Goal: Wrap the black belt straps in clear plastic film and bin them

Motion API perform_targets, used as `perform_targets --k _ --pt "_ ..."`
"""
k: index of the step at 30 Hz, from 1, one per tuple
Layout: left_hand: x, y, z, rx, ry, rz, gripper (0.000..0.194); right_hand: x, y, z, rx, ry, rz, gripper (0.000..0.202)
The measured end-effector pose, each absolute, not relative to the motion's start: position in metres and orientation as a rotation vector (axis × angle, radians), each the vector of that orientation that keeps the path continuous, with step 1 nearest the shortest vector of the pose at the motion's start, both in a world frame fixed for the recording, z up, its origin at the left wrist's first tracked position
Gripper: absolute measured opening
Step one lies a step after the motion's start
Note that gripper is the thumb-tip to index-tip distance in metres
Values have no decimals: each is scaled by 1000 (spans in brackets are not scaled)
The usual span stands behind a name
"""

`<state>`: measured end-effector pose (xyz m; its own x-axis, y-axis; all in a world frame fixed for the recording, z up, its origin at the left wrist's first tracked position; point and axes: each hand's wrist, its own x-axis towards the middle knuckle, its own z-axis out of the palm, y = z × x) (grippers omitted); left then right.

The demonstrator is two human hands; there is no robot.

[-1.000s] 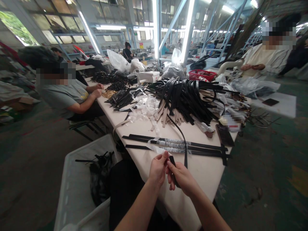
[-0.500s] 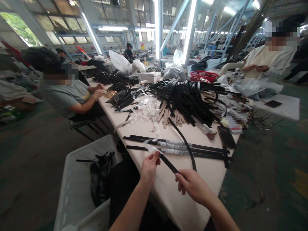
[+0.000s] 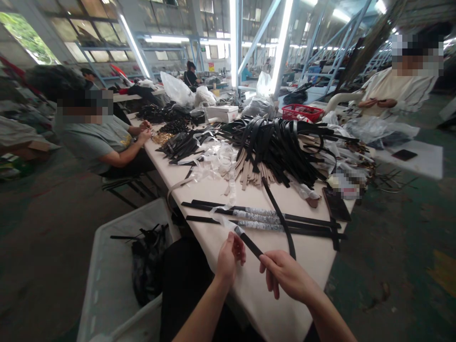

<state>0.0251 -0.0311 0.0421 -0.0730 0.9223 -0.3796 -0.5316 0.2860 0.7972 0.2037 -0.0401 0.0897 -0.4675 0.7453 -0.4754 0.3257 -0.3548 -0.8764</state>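
Observation:
My right hand (image 3: 283, 273) pinches a black strap (image 3: 252, 246) between thumb and fingers. The strap's far part (image 3: 278, 206) loops back over the table. Clear plastic film (image 3: 230, 223) wraps the strap's near end and trails off to the upper left. At that end, my left hand (image 3: 231, 254) has its fingers curled and its thumb against the film. Just beyond my hands lie several black straps (image 3: 309, 229) side by side, their middle parts wrapped in clear film (image 3: 261, 217).
A large heap of black straps (image 3: 281, 142) covers the table's middle beside crumpled white film (image 3: 217, 159). A phone (image 3: 336, 204) lies near the right edge. A white bin (image 3: 103, 266) stands at lower left. Co-workers sit at left (image 3: 117, 137) and stand at right (image 3: 395, 90).
My left hand has shifted slightly down and right at the strap's end, its fingers now more below the strap. The looped part of the strap has swung slightly right.

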Motion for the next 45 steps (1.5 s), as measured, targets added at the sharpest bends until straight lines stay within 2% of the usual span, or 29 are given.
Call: perform_targets --k 5,9,13,18,22,24,29,34,39,45 --pt "20 -30 43 668 1079 1246 49 211 -45 89 -1353 -1469 2036 53" --pt "19 -39 46 879 1046 1093 50 217 -45 84 -1266 -1335 2148 52" --pt "25 -52 46 916 990 995 52 206 -44 82 -1195 -1305 2144 52" --pt "25 -56 50 934 944 958 48 196 -46 94 -1189 -1423 1954 55" --pt "11 -45 50 795 1019 1173 50 213 -50 108 -1366 -1848 1545 40" --pt "11 -44 49 796 1040 1176 50 217 -52 109 -1425 -1924 1465 37" --pt "27 -57 48 933 1005 965 53 208 -55 102 -1405 -1747 1608 41" --pt "22 -59 51 883 1106 1125 52 220 -58 98 -1411 -1806 1639 38" --pt "28 -61 51 1041 1093 970 55 218 -54 92 -1445 -1720 1658 45" --pt "32 -64 50 988 1186 1063 54 226 -48 93 -1438 -1798 1716 40"
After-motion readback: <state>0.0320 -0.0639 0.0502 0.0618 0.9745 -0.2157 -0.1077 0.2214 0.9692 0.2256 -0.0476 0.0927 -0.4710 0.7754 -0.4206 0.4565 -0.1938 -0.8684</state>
